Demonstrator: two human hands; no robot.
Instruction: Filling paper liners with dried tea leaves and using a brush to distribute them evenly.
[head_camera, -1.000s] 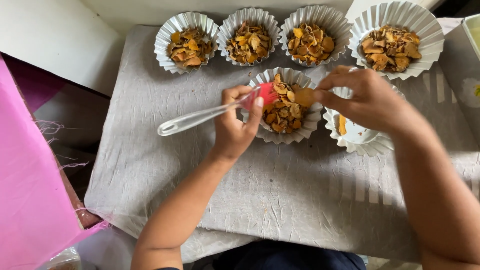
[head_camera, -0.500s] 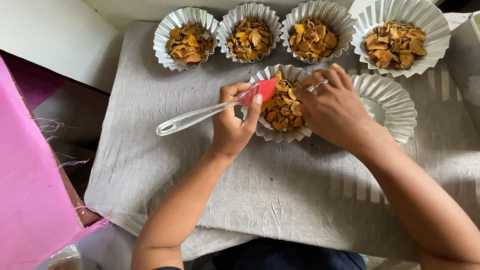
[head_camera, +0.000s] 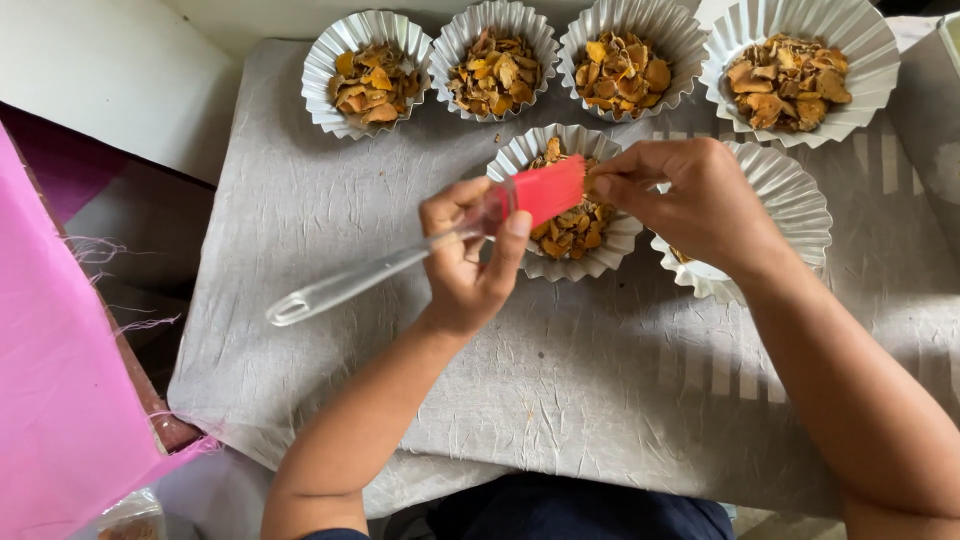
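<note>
Ideally, the red brush (head_camera: 545, 190), gripped by the left hand (head_camera: 465, 255), is swept gently over the filled foil cup (head_camera: 610, 250) while the right hand (head_camera: 690, 205), fingers pinched over its contents, steadies it.

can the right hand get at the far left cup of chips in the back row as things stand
Probably not directly. The right hand sits over the middle cup, and the left hand with its red brush lies between it and the far left cup.

a home kitchen: foil cups (head_camera: 372, 70) of dried chips on cloth (head_camera: 300, 200).
</note>
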